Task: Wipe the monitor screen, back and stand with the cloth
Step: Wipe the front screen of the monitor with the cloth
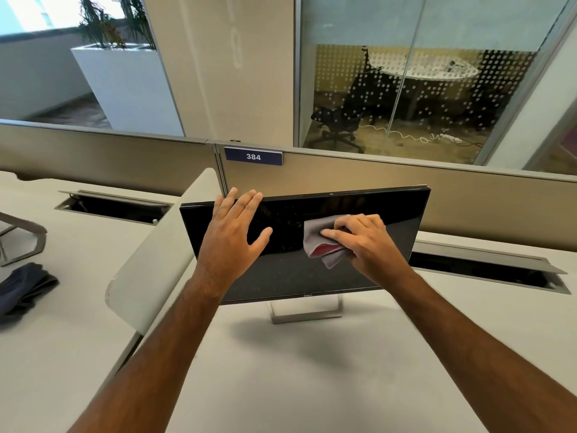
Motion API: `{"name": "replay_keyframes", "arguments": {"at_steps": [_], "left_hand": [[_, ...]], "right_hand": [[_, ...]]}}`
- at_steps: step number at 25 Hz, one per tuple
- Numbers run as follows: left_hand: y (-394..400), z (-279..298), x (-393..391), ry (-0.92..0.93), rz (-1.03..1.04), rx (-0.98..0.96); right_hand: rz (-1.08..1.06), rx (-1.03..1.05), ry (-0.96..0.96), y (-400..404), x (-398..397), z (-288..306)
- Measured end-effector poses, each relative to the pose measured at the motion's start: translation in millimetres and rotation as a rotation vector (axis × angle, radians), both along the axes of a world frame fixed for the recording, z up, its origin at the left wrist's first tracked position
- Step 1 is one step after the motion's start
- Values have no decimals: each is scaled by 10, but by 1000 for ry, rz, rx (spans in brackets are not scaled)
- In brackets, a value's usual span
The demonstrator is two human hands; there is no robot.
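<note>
Desk (281,370) (pale) meets partition (406,195).

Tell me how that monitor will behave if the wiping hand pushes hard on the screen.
The monitor looks apt to tilt back: a wide, thin panel on a small open-frame stand. The left hand lies flat near its top edge, probably steadying it. The glossy screen likely lets the cloth under the right hand slide easily.

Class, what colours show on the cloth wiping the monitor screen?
Grey cloth with a red inner fold; head view.
</note>
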State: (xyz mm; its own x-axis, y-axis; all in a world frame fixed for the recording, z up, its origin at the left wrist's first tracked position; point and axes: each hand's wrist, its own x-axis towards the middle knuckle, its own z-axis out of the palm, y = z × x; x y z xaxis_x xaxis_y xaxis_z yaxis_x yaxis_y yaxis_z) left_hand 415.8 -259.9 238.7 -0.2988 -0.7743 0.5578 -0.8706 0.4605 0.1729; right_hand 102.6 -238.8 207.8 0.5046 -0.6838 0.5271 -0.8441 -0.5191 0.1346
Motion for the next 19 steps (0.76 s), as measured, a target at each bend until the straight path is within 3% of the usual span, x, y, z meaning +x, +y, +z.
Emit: {"name": "replay_keyframes", "arguments": {"at_steps": [4,9,14,19], "left_hand": [[7,-5,-21,-8,27,10],[0,23,-41,-8,38,27],[9,22,-45,-22,22,25],[25,24,-59,-19,26,31]], "right_hand": [[-32,-98,-125,-21,121,304],[7,-49,-59,-46,445,180],[25,43,53,24,285,-99],[-58,-85,-66,10,185,243]]}}
